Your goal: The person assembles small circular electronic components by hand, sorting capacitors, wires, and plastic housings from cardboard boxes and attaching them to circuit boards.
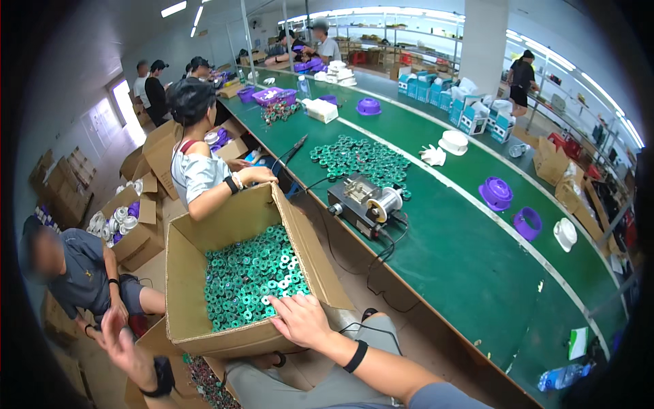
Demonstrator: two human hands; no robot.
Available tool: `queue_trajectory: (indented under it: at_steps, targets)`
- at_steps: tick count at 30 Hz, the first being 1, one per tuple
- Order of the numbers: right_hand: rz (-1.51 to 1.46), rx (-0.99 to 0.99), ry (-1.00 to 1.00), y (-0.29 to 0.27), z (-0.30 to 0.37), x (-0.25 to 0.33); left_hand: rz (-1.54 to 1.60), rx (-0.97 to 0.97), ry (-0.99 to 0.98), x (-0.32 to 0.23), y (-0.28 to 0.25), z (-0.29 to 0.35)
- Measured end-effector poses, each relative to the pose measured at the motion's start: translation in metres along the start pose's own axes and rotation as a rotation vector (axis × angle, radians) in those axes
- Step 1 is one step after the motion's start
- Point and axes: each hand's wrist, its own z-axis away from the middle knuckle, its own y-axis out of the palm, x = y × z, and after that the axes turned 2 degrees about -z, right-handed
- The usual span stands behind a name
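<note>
A large open cardboard box (pixel 178 286) stands tilted in front of me, holding many small green ring-shaped parts (pixel 248 276). My right hand (pixel 300 320) grips the box's near right rim, its fingers bent over the edge. To the left of the box, my left hand (pixel 125 349) is raised in the air with its fingers apart, holding nothing. A co-worker's hand (pixel 257 175) rests at the far rim of the same box. Below the box, part of another carton (pixel 174 375) shows, with small reddish and green parts (pixel 206 382) beside it.
A green workbench (pixel 436 273) runs along the right, bearing a black machine with a wire spool (pixel 368 202), spread green rings (pixel 357 158), and purple housings (pixel 495 193). Another person (pixel 88 273) sits at left. Cartons of white and purple parts (pixel 126 221) stand behind. Cables hang off the bench edge.
</note>
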Motion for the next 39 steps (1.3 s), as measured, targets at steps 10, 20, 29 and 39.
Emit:
queue_trajectory:
  at_steps: [10, 20, 29, 39]
  targets:
    - [0.086, 0.033, -0.009, 0.007, 0.004, 0.014, -0.243, -0.350, -0.492, 0.066, -0.160, 0.208]
    - [0.097, 0.112, 0.003, 0.020, 0.004, 0.005, -0.320, -0.497, -0.936, 0.249, -0.161, 0.380]
    - [-0.065, 0.091, 0.131, 0.049, 0.009, 0.003, -0.461, -0.295, -1.372, 0.368, -0.129, 0.474]
    - [0.017, 0.079, 0.240, 0.046, 0.013, -0.015, -0.094, 0.663, -1.782, 0.335, -0.112, 0.431]
